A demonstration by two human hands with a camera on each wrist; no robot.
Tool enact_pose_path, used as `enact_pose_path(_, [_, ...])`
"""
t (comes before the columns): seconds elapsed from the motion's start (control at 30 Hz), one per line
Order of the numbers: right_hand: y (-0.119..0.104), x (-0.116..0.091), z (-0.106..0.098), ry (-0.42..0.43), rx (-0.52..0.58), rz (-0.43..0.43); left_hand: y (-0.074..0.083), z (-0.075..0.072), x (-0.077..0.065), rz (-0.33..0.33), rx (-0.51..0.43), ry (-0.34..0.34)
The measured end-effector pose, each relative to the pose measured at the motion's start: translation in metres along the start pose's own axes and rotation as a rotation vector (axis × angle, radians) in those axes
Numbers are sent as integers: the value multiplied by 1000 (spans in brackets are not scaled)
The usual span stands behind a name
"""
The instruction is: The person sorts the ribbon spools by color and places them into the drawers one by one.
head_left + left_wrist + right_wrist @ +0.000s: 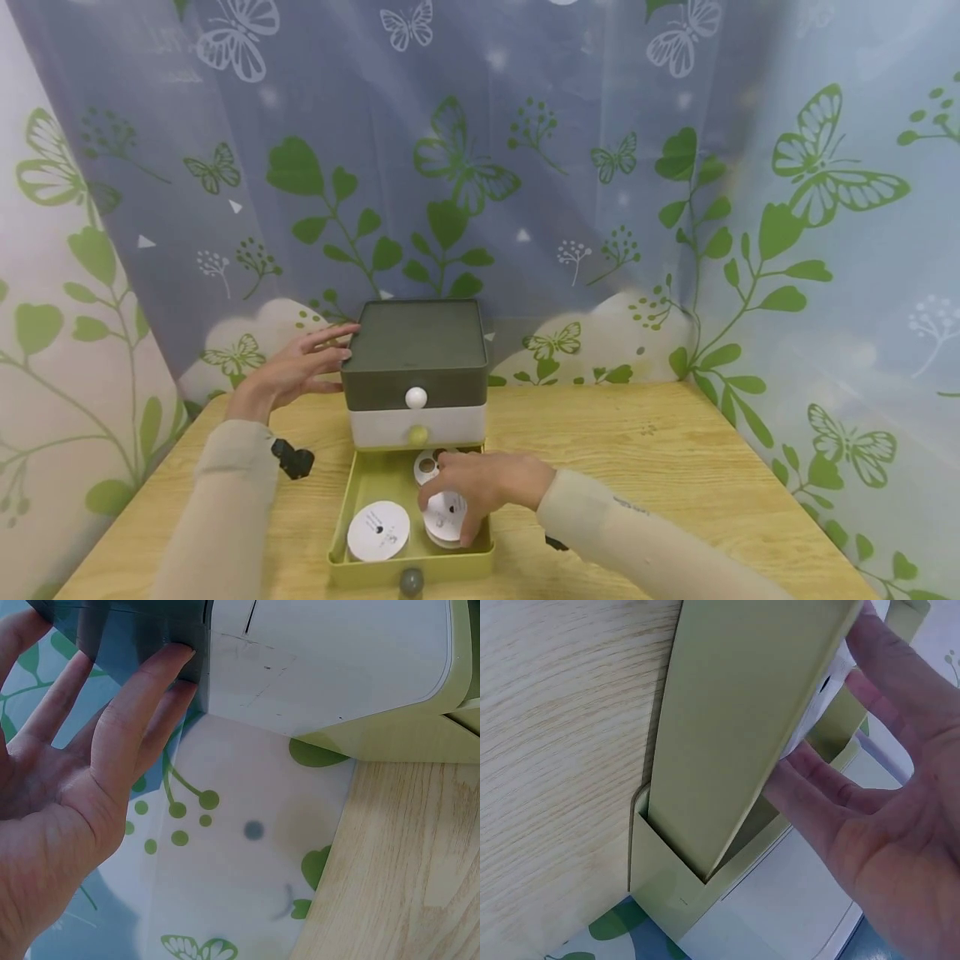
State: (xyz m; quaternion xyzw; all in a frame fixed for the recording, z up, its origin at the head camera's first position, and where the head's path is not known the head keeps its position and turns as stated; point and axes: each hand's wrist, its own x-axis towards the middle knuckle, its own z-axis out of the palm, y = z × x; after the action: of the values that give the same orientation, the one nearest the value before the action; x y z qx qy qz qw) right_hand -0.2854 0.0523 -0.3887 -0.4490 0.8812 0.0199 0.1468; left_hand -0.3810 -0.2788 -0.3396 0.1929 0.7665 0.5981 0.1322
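Observation:
A small drawer cabinet (416,333) has a dark green top tier, a white middle tier and a pulled-out yellow-green bottom drawer (408,571). Spread fingers of my left hand (300,367) touch the cabinet's left side near the top; in the left wrist view, the left hand (67,802) has its fingertips on the dark tier. Down in the open drawer, my right hand (487,485) holds a white round spool (444,521) between thumb and fingers. The right wrist view shows the right hand (900,795) at the drawer wall (727,712), which partly hides the spool.
Another white spool (378,531) lies in the drawer's front left. A further white disc-shaped spool (426,465) sits behind the right hand. The drawer's grey knob (412,582) points toward me. The wooden table (637,450) meets a patterned curtain (562,250) at the back.

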Motion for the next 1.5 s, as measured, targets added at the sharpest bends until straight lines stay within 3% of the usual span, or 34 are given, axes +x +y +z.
enact_pose_path(0.87, [-1, 5, 0, -61, -79, -28, 2, 1, -1, -4, -10, 4])
enact_pose_path(1.1, [2, 5, -5, -39, -117, -103, 2, 2, 0, -4, -16, 6])
enact_pose_path(1.5, [1, -5, -18, 12, 29, -111, 0, 0, -1, 6, 1, 9])
